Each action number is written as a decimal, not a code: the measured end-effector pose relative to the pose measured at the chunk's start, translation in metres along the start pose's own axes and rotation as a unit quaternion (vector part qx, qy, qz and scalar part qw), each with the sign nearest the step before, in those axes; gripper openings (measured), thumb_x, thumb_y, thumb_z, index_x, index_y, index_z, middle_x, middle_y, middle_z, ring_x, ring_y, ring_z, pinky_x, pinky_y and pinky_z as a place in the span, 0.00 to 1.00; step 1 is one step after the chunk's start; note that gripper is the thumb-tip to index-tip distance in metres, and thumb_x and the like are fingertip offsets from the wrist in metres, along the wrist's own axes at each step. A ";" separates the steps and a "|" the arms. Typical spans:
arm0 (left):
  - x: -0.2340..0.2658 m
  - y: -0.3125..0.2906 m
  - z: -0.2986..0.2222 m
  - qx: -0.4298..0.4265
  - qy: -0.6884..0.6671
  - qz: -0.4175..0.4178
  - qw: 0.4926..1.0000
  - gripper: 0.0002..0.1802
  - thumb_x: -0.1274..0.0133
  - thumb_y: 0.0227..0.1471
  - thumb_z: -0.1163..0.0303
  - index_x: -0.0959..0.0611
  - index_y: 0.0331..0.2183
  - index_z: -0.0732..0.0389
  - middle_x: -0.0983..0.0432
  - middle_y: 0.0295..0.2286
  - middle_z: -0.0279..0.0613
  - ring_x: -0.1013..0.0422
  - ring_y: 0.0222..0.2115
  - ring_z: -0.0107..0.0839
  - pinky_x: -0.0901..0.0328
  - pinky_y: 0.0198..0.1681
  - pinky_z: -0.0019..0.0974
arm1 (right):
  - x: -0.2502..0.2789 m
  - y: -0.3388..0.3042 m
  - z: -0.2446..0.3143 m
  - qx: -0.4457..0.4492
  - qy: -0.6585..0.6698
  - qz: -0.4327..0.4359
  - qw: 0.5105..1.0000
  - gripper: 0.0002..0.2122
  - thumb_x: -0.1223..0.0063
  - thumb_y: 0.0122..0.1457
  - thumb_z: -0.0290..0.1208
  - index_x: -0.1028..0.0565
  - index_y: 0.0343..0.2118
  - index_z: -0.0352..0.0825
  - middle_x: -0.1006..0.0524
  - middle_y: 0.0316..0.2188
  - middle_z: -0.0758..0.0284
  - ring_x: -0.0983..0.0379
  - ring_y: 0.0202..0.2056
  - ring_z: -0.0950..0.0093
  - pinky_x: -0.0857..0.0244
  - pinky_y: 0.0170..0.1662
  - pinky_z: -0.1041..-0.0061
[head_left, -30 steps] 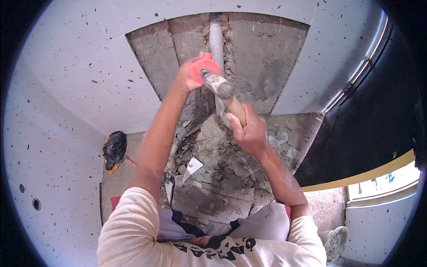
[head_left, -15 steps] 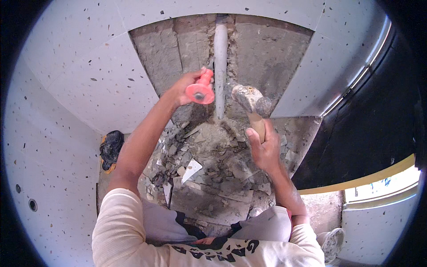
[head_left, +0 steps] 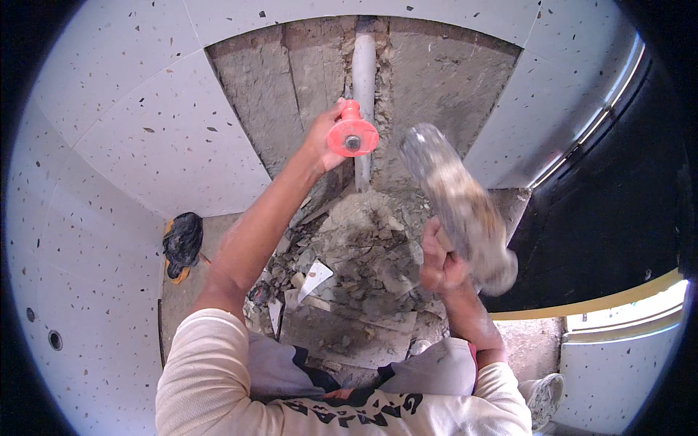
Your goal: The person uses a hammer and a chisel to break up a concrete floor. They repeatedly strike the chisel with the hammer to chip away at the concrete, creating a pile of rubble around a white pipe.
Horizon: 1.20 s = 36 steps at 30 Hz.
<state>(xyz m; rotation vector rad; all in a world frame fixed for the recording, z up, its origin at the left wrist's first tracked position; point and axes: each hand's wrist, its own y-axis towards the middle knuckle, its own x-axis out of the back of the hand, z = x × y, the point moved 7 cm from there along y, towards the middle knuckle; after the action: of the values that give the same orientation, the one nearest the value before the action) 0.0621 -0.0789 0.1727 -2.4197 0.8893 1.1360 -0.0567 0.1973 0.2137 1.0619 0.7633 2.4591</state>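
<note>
My left hand (head_left: 326, 144) is closed around the red-orange grip of a chisel (head_left: 367, 136), in front of the pale pipe (head_left: 364, 69) that runs down the stripped wall. The chisel's round guard and metal striking end face me; its tip is hidden behind the guard and hand. My right hand (head_left: 443, 263) grips a club hammer (head_left: 459, 195) raised on the right, apart from the chisel. Motion smears the dusty hammer head, and most of its handle is hidden.
Broken tile and mortar rubble (head_left: 363, 254) lies below the pipe, with a white tile shard (head_left: 315, 280) on it. Speckled white tiles (head_left: 167, 131) flank the bare wall (head_left: 443, 80). A black bag (head_left: 183, 238) sits left; a dark panel (head_left: 596, 203) stands right.
The hammer has swung up and back toward me, away from the wall. My left hand and the chisel have shifted slightly right, now overlapping the pipe.
</note>
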 end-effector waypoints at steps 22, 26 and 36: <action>-0.010 -0.004 -0.011 0.039 0.078 -0.032 0.996 0.17 0.50 0.57 0.56 0.25 0.38 0.61 0.25 0.28 0.41 0.27 0.26 0.33 0.29 0.31 0.38 | -0.066 0.043 -0.028 0.000 -0.062 0.031 0.998 0.14 0.45 0.54 0.39 0.33 0.36 0.35 0.26 0.22 0.53 0.25 0.26 0.52 0.34 0.27 0.54; 0.025 -0.014 -0.035 0.073 0.127 -0.005 0.989 0.17 0.49 0.56 0.57 0.26 0.39 0.61 0.26 0.28 0.40 0.27 0.25 0.31 0.29 0.30 0.36 | -0.059 0.021 -0.017 -0.056 0.023 0.074 0.995 0.15 0.46 0.56 0.39 0.33 0.38 0.33 0.25 0.22 0.51 0.26 0.26 0.50 0.35 0.27 0.55; 0.001 -0.002 -0.027 0.008 0.105 -0.006 0.994 0.17 0.54 0.60 0.56 0.27 0.39 0.61 0.27 0.28 0.41 0.28 0.27 0.33 0.29 0.34 0.39 | -0.031 0.013 -0.006 -0.099 0.056 0.054 0.992 0.13 0.45 0.55 0.36 0.29 0.37 0.33 0.27 0.19 0.60 0.27 0.21 0.65 0.35 0.27 0.68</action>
<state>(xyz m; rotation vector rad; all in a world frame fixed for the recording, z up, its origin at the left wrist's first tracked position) 0.0797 -0.0919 0.1890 -2.5622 0.9390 0.8788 -0.0426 0.1694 0.2007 0.9201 0.4904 2.6396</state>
